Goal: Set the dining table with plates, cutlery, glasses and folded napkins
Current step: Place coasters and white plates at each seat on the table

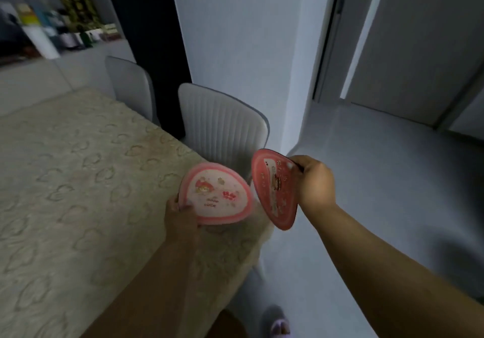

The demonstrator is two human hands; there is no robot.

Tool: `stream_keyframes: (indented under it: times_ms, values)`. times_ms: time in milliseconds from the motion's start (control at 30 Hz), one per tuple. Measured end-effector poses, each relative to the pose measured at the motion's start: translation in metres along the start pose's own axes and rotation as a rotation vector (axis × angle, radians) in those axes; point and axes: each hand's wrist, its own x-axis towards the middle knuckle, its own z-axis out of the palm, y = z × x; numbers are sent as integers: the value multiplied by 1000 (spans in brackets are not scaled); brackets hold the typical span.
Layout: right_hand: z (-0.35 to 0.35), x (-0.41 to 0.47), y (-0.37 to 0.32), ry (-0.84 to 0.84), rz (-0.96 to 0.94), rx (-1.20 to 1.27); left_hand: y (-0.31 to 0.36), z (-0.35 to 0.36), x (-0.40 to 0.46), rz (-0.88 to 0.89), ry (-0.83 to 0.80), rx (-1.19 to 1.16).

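Observation:
My left hand [180, 216] grips the near rim of a pale pink plate [218, 193] with a cartoon print, held just above the right corner of the dining table [78, 180]. The table wears a beige embossed cloth. My right hand [313, 180] holds a darker red-pink plate [272, 191] by its right edge, tilted steeply on its side beyond the table's edge, over the floor. The two plates sit close together, nearly touching.
Two grey ribbed chairs [222, 125] [131, 86] stand along the table's far side. A shelf with bottles and small pots [52, 26] runs at the back left. Grey floor [379, 180] spreads to the right, with a white wall corner and doors behind. A slippered foot [279, 324] shows at the bottom.

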Motion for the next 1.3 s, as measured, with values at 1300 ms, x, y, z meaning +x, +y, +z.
stream_keyframes:
  times_ms: [1300]
  values:
    - [226,545,-117,-743,-158,449,184,270,305,61,540,-190]
